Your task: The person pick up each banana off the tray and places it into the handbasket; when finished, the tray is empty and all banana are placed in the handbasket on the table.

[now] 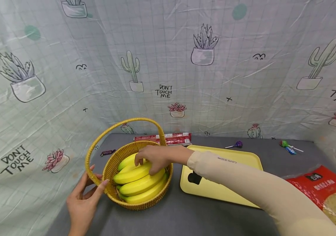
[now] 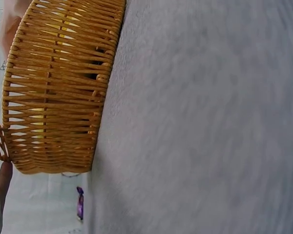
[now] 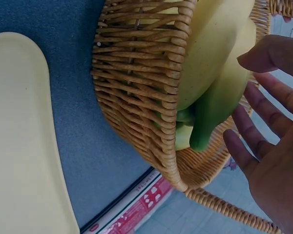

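Note:
A yellow wicker basket [image 1: 136, 206] with a tall hoop handle stands on the grey table, left of the middle. Inside it lie several yellow bananas [image 1: 139, 183] with green ends. My left hand [image 1: 82, 200] holds the base of the handle at the basket's left rim, thumb in front and fingers behind. The left wrist view has the woven side [image 2: 58, 97] close up, fingers at its edge. Over the bananas is my right hand [image 1: 156, 159], reaching in from the right. In the right wrist view its fingers [image 3: 263, 109] are spread loosely beside the bananas, not curled round them.
Right of the basket lies a yellow tray [image 1: 221, 195] with a black patch. Long red packets [image 1: 175, 140] lie behind the basket, and a small purple-wrapped candy [image 1: 108, 152] to its left. Lollipops [image 1: 238, 144] lie farther back; a red bag [image 1: 318, 186] is at the right.

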`<move>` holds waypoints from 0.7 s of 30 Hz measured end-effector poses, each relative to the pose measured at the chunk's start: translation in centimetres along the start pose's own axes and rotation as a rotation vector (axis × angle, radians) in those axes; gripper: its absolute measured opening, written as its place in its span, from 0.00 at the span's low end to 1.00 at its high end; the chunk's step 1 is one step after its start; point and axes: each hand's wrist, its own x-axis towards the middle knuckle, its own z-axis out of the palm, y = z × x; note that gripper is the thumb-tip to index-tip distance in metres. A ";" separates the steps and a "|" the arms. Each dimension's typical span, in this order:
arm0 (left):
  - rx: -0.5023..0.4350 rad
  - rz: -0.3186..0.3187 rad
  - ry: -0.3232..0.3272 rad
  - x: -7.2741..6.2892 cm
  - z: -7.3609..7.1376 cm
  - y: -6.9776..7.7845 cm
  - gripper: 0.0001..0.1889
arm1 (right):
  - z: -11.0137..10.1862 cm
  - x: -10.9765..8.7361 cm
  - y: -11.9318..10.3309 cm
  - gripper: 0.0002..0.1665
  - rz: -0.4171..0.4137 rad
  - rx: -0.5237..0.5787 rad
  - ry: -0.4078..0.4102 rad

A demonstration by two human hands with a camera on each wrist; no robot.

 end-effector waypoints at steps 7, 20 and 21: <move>0.076 -0.018 -0.029 0.1 -0.3 0.5 0.34 | -0.4 -1.7 -0.3 0.30 -0.026 -0.006 0.055; 0.226 0.126 0.006 0.5 -0.1 2.4 0.39 | -1.3 -6.2 -1.3 0.20 -0.107 -0.065 0.206; 0.232 0.159 0.018 0.7 -0.1 2.9 0.41 | -1.4 -6.6 -1.3 0.20 -0.109 -0.068 0.228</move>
